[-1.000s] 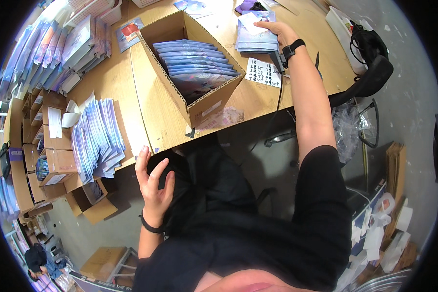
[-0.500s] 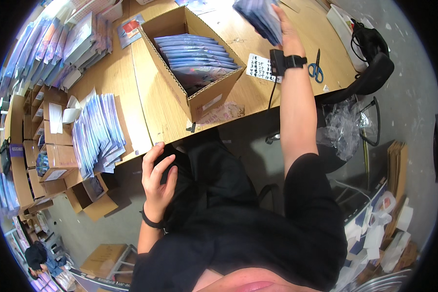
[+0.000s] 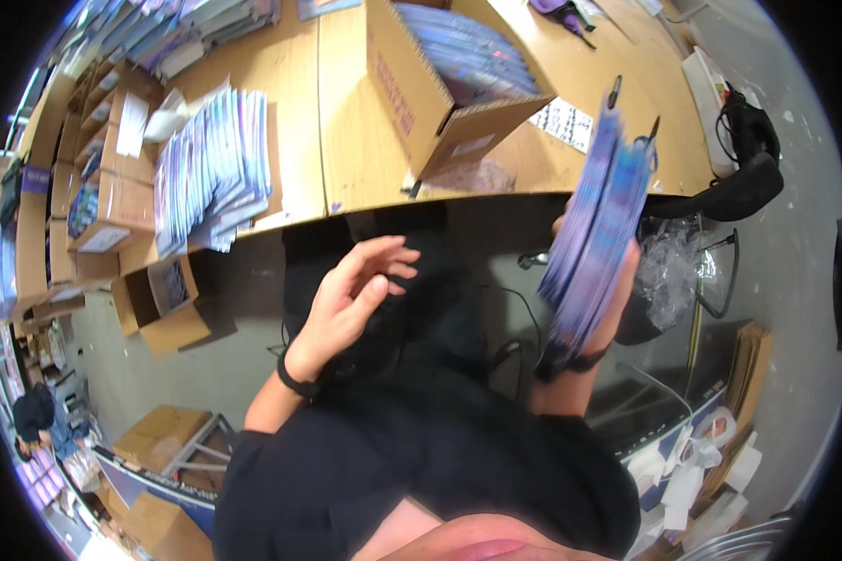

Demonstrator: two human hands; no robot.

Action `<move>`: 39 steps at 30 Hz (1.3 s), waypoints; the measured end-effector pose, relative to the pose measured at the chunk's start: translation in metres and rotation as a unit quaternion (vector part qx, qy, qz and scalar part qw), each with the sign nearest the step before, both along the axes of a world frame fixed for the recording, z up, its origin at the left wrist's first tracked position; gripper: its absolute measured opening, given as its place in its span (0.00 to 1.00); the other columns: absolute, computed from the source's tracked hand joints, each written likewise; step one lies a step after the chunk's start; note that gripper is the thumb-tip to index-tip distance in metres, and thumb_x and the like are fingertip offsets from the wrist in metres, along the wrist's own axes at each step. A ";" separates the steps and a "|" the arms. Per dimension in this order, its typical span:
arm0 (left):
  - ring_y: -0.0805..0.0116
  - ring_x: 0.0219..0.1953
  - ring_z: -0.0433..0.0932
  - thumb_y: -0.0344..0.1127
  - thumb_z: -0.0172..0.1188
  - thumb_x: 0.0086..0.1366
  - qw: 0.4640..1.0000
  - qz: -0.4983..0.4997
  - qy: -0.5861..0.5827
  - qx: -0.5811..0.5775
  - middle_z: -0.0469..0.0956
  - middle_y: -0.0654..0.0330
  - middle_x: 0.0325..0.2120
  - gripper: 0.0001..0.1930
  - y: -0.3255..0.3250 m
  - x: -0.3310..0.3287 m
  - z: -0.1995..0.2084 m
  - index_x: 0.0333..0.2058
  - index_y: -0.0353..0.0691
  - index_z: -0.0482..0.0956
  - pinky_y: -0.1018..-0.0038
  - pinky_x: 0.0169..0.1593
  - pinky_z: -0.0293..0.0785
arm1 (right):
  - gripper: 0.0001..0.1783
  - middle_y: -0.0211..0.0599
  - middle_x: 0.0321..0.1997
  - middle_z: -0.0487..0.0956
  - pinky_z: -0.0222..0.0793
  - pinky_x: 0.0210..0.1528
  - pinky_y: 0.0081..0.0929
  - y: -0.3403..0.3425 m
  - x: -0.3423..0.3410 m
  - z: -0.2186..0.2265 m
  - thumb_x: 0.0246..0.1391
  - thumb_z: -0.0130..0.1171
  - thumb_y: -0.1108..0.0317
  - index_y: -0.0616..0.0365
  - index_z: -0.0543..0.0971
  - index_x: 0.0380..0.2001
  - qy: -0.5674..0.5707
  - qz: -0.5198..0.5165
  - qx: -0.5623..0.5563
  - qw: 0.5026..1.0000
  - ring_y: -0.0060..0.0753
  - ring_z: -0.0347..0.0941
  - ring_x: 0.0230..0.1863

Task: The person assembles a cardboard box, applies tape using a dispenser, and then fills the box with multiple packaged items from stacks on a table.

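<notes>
In my right hand (image 3: 626, 280) is a thick stack of flat blue-purple packets (image 3: 594, 229), raised on edge in front of the table's near edge. The stack hides most of the fingers and part of the wrist. My left hand (image 3: 346, 294) hangs over my lap, its fingers apart and slightly bent, with nothing in it. Beyond the hands an open cardboard box (image 3: 407, 103) stands on the table (image 3: 295, 140), holding a row of similar blue packets (image 3: 468, 51). To its right lies a white card with handwriting (image 3: 563, 124).
A fanned pile of packets (image 3: 215, 164) lies at the table's left, beside stacked cardboard boxes (image 3: 126, 201). Scissors (image 3: 653, 140) are partly hidden behind the held stack. A black chair (image 3: 730, 187) and clear plastic wrap (image 3: 669, 271) are at the right. Another person (image 3: 36, 411) shows far left.
My right hand has brought the packets from over the far part of the table back toward my body. My left hand has moved slightly right. The whole view has shifted.
</notes>
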State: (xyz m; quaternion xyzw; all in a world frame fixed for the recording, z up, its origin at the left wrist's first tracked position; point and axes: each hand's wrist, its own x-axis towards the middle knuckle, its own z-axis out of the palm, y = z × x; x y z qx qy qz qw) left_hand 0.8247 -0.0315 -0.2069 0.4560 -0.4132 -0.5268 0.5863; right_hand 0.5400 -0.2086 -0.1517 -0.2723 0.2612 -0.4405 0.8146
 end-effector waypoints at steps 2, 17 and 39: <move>0.56 0.62 0.77 0.53 0.53 0.80 0.996 -0.038 0.080 0.026 0.72 0.46 0.67 0.34 0.007 -0.003 0.004 0.73 0.37 0.61 0.62 0.57 0.81 | 0.33 0.46 0.54 0.82 0.82 0.54 0.38 0.050 0.006 -0.012 0.68 0.59 0.51 0.64 0.70 0.66 -0.014 0.033 0.082 0.996 0.37 0.82 0.53; 0.71 0.55 0.81 0.28 0.67 0.71 0.965 0.199 0.147 0.092 0.84 0.54 0.52 0.31 0.069 -0.007 -0.010 0.68 0.36 0.64 0.70 0.63 0.73 | 0.38 0.44 0.62 0.78 0.77 0.64 0.39 0.110 0.093 -0.121 0.59 0.71 0.69 0.64 0.66 0.69 -0.008 0.183 0.105 0.977 0.39 0.79 0.61; 0.63 0.61 0.77 0.33 0.67 0.67 0.955 0.185 -0.206 0.106 0.80 0.52 0.58 0.27 0.064 0.030 0.001 0.64 0.34 0.77 0.67 0.68 0.68 | 0.51 0.48 0.67 0.77 0.73 0.70 0.53 0.104 0.108 -0.178 0.49 0.81 0.53 0.62 0.68 0.71 -0.082 0.253 0.241 0.933 0.50 0.76 0.67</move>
